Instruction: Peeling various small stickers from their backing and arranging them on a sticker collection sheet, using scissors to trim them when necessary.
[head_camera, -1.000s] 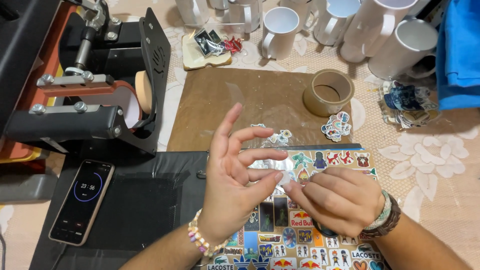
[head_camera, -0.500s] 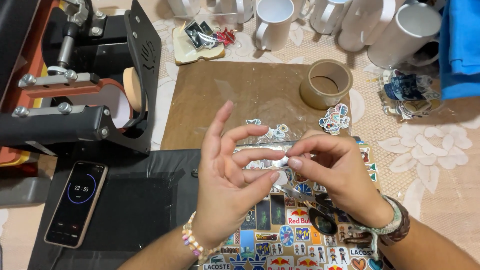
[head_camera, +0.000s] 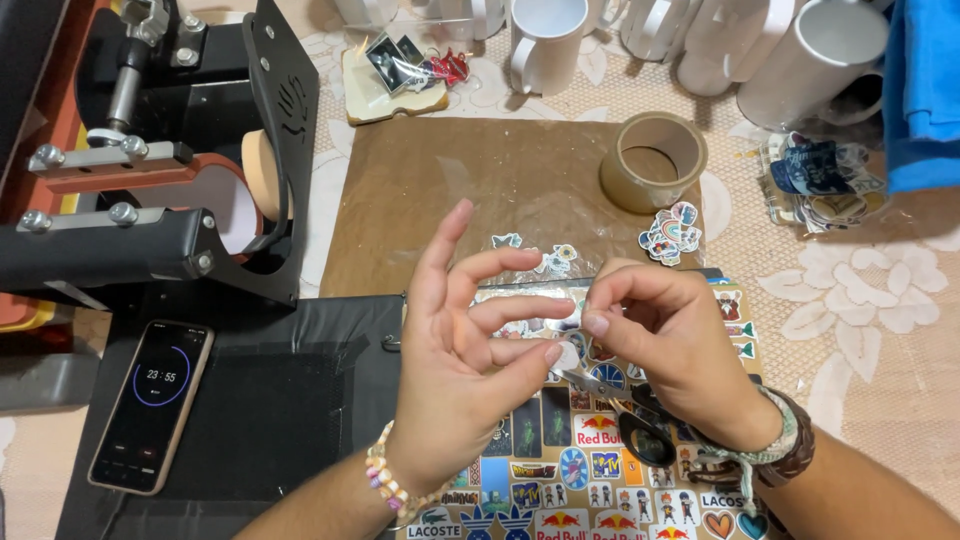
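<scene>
Two hands meet above the sticker sheet (head_camera: 560, 470): the left hand (head_camera: 465, 350), fingers spread, and the right hand (head_camera: 660, 335) pinch a small round sticker (head_camera: 566, 356) between them; scissors (head_camera: 625, 415) hang beneath.

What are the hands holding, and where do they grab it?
The left hand and right hand pinch a small round white sticker by its edge between their fingertips. Black-handled scissors hang under the right hand.

We have open room on the brown sheet (head_camera: 450, 190) ahead of our hands, up to the tape roll (head_camera: 653, 160) and cut stickers (head_camera: 671, 231). Left, the press (head_camera: 150, 200) and phone (head_camera: 150, 404) block us. The mugs (head_camera: 700, 40) wall off the far edge.
</scene>
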